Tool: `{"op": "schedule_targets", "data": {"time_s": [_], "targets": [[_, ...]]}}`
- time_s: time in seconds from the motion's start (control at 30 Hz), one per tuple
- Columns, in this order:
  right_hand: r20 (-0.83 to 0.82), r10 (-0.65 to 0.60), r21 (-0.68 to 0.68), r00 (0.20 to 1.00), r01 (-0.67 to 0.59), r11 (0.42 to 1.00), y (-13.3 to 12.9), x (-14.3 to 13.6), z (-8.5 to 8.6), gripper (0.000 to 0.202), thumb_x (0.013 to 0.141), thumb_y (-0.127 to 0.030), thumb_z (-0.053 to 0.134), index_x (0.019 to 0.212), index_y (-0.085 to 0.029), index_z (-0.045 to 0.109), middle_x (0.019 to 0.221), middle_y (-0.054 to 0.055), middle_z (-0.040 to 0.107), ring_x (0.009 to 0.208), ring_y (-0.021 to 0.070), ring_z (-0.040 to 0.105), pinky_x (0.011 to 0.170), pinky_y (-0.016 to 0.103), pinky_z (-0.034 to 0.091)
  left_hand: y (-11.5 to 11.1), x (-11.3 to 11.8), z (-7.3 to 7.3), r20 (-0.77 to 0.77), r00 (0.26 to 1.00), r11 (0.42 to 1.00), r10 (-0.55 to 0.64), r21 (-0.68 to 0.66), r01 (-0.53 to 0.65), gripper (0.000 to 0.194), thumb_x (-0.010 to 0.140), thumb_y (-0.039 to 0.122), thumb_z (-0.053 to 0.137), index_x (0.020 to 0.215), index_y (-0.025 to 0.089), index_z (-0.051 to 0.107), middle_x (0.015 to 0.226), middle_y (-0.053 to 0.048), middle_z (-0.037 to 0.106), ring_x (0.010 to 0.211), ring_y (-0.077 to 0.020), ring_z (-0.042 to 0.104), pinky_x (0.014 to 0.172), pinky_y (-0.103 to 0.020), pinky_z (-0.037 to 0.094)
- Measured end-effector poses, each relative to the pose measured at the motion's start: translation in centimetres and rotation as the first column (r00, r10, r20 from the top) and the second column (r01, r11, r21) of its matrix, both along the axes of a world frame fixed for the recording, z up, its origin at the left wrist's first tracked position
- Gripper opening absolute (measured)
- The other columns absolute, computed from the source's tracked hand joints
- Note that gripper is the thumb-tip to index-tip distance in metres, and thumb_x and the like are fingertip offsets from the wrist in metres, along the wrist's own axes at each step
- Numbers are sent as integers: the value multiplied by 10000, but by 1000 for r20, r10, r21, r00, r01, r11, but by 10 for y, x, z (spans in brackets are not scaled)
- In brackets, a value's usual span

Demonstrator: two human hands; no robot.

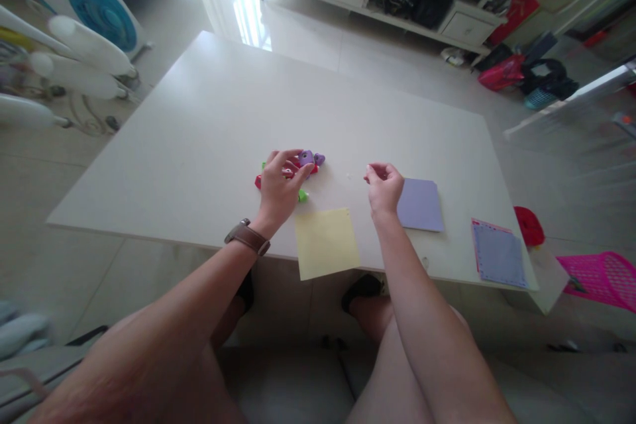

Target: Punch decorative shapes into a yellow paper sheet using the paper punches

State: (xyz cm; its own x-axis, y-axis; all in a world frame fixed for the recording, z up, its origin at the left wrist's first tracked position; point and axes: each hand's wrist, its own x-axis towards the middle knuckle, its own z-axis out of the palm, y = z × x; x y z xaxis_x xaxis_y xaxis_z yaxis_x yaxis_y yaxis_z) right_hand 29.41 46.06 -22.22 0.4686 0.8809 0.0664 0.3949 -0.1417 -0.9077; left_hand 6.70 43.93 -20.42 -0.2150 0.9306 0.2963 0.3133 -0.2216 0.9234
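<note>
At the near side of the white table (pixel 238 93), as seen from where I stand, the left hand (pixel 279 187) bends over a small cluster, thumb and forefinger closed about a purple piece (pixel 306 157); this fingertip grip seems suited to so small an object. Red pieces (pixel 258 181) and a green piece (pixel 303 196) lie around and beneath the hand, presumably grouped for reach. The right hand (pixel 385 191) is curled, fingertips together; whether they pinch anything I cannot tell. Between the forearms, a yellow sheet (pixel 328 245) overhangs the edge, perhaps for closeness; a lavender stack (pixel 422 205) sits beside the right wrist, likely kept handy.
</note>
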Motion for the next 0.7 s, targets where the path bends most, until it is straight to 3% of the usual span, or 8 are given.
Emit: {"op": "schedule_targets", "data": {"time_s": [0.13,0.23,0.33,0.43,0.53,0.7], "targets": [[-23,-4,-7,1000,3,1000,-4,3,9,93,806,-245,653,880,-193,630,869,48,702,827,176,675,815,305,561,-1,4,-9,83,990,993,-110,-44,114,232,848,271,812,1044,199,712,985,-50,751,838,-155,725,742,-292,621],[-197,114,-59,974,-128,990,-13,-1,17,93,819,-278,662,860,-206,617,829,17,683,780,159,674,798,304,563,-5,13,-15,195,965,980,-174,-60,189,278,802,259,843,1036,204,701,965,-54,776,829,-180,753,770,-350,652],[-393,235,-91,889,-292,952,-25,-12,23,131,836,-324,681,901,-216,646,902,19,720,829,155,704,805,298,566,-12,24,-15,283,920,952,-272,-60,300,324,772,278,869,1044,206,706,988,-62,788,888,-208,776,830,-393,664],[-635,275,-67,722,-406,911,-36,-22,28,181,852,-389,701,939,-233,677,986,22,755,899,164,721,841,313,580,-18,35,-12,342,858,905,-382,-51,423,333,785,313,868,1061,201,718,1042,-80,795,952,-223,780,861,-392,657],[-770,279,-18,573,-458,889,-41,-24,30,215,804,-404,784,913,-235,708,968,12,770,890,167,718,892,336,594,-19,41,-14,341,853,898,-394,-55,437,326,802,361,860,1060,207,731,1082,-90,790,976,-225,768,808,-350,642],[-774,290,8,562,-450,893,-41,-16,30,360,687,-389,924,967,-230,764,999,27,792,975,184,725,980,361,582,-16,43,-20,204,912,923,-357,-77,378,318,832,386,834,1095,234,739,1114,-77,779,979,-208,737,748,-301,597]]}}
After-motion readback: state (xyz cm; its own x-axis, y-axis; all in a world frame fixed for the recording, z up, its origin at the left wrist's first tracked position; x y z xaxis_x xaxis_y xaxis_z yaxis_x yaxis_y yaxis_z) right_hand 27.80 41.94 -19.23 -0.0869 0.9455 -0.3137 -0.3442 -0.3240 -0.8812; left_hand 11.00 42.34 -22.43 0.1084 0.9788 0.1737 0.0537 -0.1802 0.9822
